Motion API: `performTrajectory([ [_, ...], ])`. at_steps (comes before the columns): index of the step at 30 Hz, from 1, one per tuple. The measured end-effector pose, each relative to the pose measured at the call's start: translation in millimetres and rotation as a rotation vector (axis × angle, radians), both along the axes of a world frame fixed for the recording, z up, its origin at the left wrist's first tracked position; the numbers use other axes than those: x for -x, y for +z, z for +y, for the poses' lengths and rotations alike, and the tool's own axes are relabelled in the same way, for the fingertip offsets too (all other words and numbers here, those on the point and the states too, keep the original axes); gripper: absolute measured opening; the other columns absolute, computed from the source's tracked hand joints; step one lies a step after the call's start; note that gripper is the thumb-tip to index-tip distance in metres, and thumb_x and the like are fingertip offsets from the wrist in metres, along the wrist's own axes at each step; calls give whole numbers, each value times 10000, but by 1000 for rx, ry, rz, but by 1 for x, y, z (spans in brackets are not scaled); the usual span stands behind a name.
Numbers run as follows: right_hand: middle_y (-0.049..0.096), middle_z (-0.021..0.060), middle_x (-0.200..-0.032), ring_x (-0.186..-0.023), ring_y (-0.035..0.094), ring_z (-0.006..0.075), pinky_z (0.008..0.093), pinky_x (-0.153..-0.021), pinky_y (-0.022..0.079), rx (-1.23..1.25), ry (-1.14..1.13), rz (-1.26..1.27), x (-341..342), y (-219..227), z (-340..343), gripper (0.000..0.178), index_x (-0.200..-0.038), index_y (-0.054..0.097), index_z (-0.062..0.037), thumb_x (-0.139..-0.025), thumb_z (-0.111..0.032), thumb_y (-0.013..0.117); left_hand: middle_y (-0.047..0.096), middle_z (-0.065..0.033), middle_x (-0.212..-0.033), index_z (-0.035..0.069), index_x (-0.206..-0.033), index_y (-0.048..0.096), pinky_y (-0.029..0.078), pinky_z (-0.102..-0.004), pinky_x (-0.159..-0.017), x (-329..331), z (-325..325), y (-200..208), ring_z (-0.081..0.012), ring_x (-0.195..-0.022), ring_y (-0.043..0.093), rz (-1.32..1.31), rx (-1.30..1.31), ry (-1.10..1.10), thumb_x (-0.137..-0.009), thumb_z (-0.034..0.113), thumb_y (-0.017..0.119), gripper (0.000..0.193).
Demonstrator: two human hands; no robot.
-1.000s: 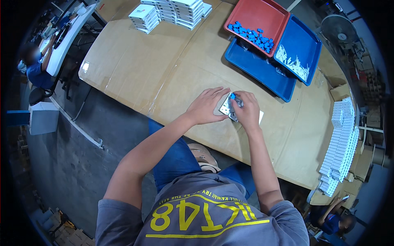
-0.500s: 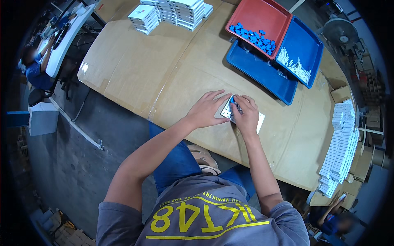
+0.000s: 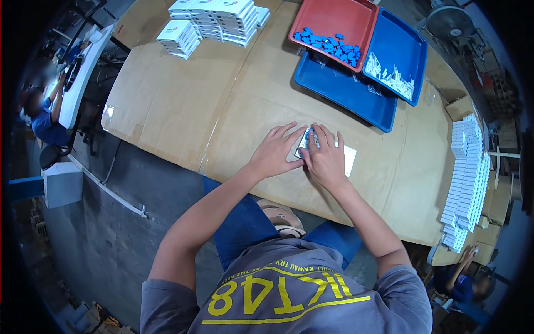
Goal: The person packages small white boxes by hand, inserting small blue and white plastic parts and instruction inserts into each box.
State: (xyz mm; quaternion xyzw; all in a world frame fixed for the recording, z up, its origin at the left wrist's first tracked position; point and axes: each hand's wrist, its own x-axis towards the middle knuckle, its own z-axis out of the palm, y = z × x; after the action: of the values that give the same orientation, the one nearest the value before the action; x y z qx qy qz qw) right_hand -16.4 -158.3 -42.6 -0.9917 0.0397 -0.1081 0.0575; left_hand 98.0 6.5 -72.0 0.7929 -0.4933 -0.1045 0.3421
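A small flat white casing [image 3: 301, 149] with blue parts in it lies on the cardboard-covered table, largely hidden under my hands. My left hand [image 3: 274, 153] braces its left side, thumb and forefinger closed against its edges. Across its top lies my right hand [image 3: 325, 161], fingers stretched out and spread, the fingertips touching the blue parts and the thumb lower down. What sits beneath those fingertips cannot be made out. Beside the right hand, a flat white piece [image 3: 350, 160] rests on the table, partly covered by the hand.
Beyond my hands stand a red tray [image 3: 339, 16] of small blue parts, a blue tray [image 3: 403, 42] of white sticks and a lower blue tray [image 3: 345, 92]. White boxes [image 3: 208, 22] are stacked at far left. White casings [image 3: 466, 178] line the right edge. Two co-workers sit nearby.
My right hand has shifted slightly left over the casing, and its bent fingers have straightened out across it. My left hand stays at the casing's edge. The whole view has shifted a little.
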Motion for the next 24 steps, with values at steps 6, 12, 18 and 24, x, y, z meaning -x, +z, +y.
performTrajectory([
  [6, 558, 269, -1458, -1424, 478, 370, 689, -1187, 258, 101, 104, 141, -8, 2, -4, 672, -1348, 610, 121, -991, -448, 617, 475, -220, -1554, 100, -1564, 444, 338, -495, -1204, -2, -2, -4, -383, -1439, 436, -16, -18, 1, -771, 404, 828, 931],
  [12, 530, 280, -1489, -1460, 445, 381, 705, -1204, 225, 29, 107, 212, -10, 9, -14, 653, -1402, 587, 80, -1007, -441, 602, 503, -220, -1532, 60, -1550, 447, 340, -483, -1201, 1, -1, 0, -372, -1448, 442, -59, -4, -4, -793, 413, 814, 913],
  [18, 493, 208, -1557, -1464, 434, 389, 528, -1209, 355, -534, -152, -35, 49, -2, -72, 503, -1382, 668, -87, -897, -192, 757, 522, -204, -1517, 8, -1493, 479, 362, -482, -1185, 6, -5, 4, -360, -1453, 445, -126, 122, -45, -813, 390, 800, 844],
  [24, 490, 187, -1570, -1448, 455, 377, 430, -1192, 406, -488, -125, 124, 108, 7, -77, 678, -1396, 653, -65, -768, -177, 880, 554, -188, -1398, 32, -1447, 517, 416, -466, -1129, 12, -1, 9, -385, -1344, 508, -205, 188, 5, -796, 384, 821, 800],
])
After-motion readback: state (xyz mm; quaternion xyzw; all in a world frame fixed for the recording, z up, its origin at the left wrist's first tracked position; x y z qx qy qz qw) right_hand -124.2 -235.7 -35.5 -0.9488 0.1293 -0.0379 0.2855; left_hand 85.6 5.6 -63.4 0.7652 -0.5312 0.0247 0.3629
